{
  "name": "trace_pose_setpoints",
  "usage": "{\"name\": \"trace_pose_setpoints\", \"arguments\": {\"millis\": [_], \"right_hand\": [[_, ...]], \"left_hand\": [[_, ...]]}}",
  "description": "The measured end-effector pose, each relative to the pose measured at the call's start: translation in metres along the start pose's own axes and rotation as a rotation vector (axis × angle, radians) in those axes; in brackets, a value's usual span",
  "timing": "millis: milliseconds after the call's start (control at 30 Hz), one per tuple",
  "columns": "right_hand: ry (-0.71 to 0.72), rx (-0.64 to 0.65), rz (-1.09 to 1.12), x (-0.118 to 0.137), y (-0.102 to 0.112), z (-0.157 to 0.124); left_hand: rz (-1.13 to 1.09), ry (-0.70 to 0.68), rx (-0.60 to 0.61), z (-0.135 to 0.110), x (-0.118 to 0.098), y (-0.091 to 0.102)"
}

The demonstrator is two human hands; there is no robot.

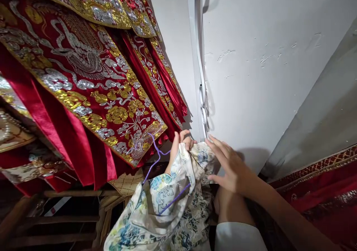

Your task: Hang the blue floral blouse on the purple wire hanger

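Observation:
A cream garment with blue and green flowers [167, 206] hangs on a purple wire hanger [156, 158]. My left hand [181, 141] is closed on the top edge of this garment near the hanger. My right hand [230, 165] lies beside it with fingers stretched out, resting on the cloth's upper right part. Both hands are close to the white wall's corner strip.
Red robes with gold and silver embroidery [83, 80] hang in rows at the left. A white wall [264, 76] with a vertical strip [199, 76] fills the right. Wooden rails [69, 206] sit below left. More red embroidered cloth [320, 184] lies at the right.

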State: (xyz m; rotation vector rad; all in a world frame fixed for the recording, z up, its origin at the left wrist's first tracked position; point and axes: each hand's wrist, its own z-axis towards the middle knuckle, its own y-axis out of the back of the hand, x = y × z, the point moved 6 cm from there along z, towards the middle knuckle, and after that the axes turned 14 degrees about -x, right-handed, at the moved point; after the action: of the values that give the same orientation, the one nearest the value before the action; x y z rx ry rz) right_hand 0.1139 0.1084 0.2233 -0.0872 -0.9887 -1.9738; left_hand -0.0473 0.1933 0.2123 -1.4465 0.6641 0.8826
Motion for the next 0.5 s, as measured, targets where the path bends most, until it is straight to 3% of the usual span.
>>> {"name": "trace_pose_setpoints", "arguments": {"millis": [100, 233, 367, 433, 500], "right_hand": [[0.102, -0.067, -0.093, -0.011, -0.028, -0.008], [0.202, -0.178, -0.156, -0.006, -0.052, -0.033], [0.232, -0.289, -0.171, -0.004, -0.043, -0.041], [0.220, -0.315, -0.168, -0.007, -0.028, -0.040], [0.151, -0.344, -0.206, -0.016, -0.007, -0.037]], "left_hand": [[-0.104, 0.102, 0.116, -0.026, 0.014, -0.017], [-0.097, 0.113, 0.147, -0.051, 0.022, -0.012], [-0.016, 0.112, 0.190, -0.064, 0.017, -0.005], [0.026, 0.108, 0.191, -0.064, 0.015, 0.003], [0.085, 0.110, 0.106, -0.062, 0.018, 0.021]]}}
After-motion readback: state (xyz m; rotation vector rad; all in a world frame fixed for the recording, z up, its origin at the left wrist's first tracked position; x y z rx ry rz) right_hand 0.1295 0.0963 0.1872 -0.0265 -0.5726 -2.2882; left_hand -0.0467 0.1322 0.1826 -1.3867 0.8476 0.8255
